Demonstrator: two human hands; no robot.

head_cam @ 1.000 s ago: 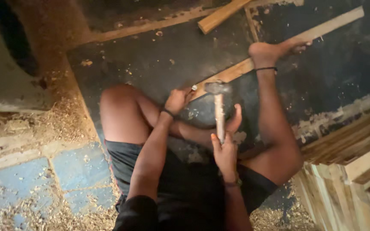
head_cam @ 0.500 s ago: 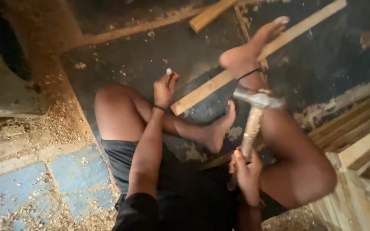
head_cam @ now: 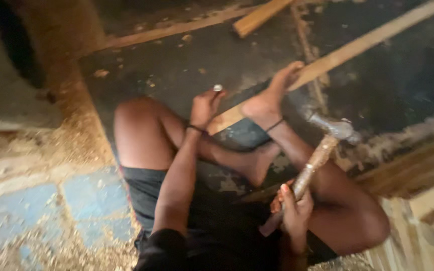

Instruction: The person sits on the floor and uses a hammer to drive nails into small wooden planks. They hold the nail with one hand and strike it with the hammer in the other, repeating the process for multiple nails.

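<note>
- The right hand [head_cam: 293, 213] is wrapped tight around the wooden handle of a hammer [head_cam: 322, 150]. The metal head sits up and off to the right, away from the wood.
- The left hand [head_cam: 204, 106] pinches a small nail [head_cam: 218, 88] between its fingertips, just by the near end of a long wooden strip [head_cam: 357, 45].
- 1 bare foot [head_cam: 269, 98] presses down on the strip and pins it to the dark floor [head_cam: 177, 65].
- The step looks like setting a nail for hammering. The nail would need to stand straight on the wood, and the hammer must miss the fingers.
- No box, tin or other container shows. Sawdust [head_cam: 71, 135] lies at the left, and stacked wood [head_cam: 418, 175] at the right.
</note>
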